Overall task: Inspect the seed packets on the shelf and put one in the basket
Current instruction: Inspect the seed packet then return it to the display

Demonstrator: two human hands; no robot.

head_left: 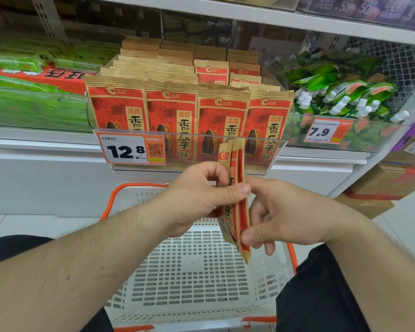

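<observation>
Red-and-kraft paper marks the seed packet [235, 200], which is held edge-on above the white basket [192, 279] and in front of the shelf bin [189, 135] of matching packets. It is pinched near its middle by the left hand [197, 200] and at its lower edge by the right hand [280, 219]; both are closed on it. For a good inspection, the packet should be turned flat toward the eyes so that the print can be read, and the seams should be felt lightly. Afterwards it is best lowered straight down and released only when it is well inside the basket rim.
</observation>
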